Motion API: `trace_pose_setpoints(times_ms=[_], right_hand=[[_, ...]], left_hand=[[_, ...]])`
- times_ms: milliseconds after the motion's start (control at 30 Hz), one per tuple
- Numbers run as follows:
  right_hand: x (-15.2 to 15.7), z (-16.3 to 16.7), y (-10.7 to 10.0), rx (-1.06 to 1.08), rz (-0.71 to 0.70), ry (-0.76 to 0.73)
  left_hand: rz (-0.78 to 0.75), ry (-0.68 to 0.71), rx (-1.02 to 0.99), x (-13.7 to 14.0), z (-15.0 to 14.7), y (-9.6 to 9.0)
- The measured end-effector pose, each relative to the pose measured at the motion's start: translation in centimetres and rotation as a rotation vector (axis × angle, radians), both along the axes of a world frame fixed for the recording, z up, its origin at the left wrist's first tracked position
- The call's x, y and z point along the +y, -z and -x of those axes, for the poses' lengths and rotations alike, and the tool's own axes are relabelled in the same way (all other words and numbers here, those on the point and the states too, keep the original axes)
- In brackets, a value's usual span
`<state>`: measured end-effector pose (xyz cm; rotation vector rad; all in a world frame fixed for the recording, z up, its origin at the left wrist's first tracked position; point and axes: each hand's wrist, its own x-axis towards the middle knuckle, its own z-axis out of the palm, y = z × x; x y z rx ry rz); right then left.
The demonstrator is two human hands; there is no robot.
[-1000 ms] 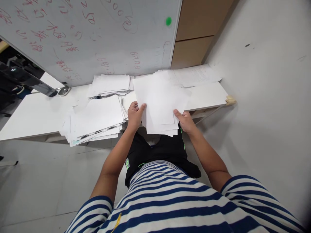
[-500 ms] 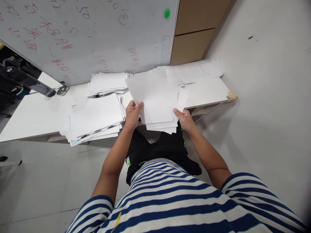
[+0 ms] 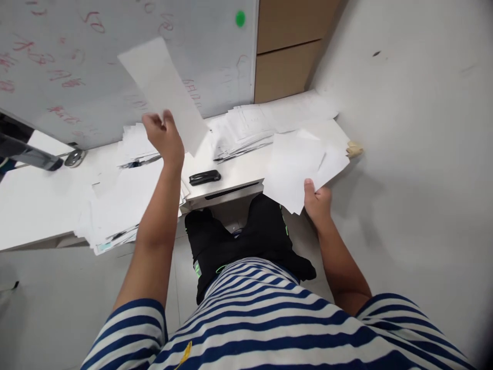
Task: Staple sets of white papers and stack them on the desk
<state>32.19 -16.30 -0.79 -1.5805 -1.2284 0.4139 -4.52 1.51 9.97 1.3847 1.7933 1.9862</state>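
Note:
A white sheet of paper [image 3: 165,82] is pinched by its edge in my left hand [image 3: 165,136], lifted above the desk in front of the whiteboard. My right hand [image 3: 318,203] grips a small bundle of white papers [image 3: 292,164], thumb on top, over the desk's right front edge. Between the two hands a black stapler [image 3: 205,178] lies on the desk. Behind it rests a pile of printed papers [image 3: 246,128]. Below my left forearm spreads a larger paper stack [image 3: 119,200], and another stack [image 3: 136,141] sits behind that one.
The white desk [image 3: 34,195] runs along a whiteboard [image 3: 115,103] with red writing and a green magnet [image 3: 240,19]. A computer mouse [image 3: 74,158] lies at the left. Brown boxes [image 3: 287,72] stand behind, and a wall [image 3: 416,128] closes off the right side.
My left hand has moved up and left, drawing one sheet off the bundle. My right hand has shifted right with the other papers, uncovering the stapler. The view has turned slightly.

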Motion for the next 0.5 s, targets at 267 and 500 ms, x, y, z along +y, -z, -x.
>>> trace_pose_setpoints(times_ms=[267,500], right_hand=[[-5.5,-2.5,1.2,0.033,0.08,0.295],[-7.8,-3.6,2.6,0.019,0.11,0.371]], left_hand=[[0.434,0.368,0.65,10.5,-13.1,6.5],[0.538,0.533,0.693,10.2,-14.0,10.6]])
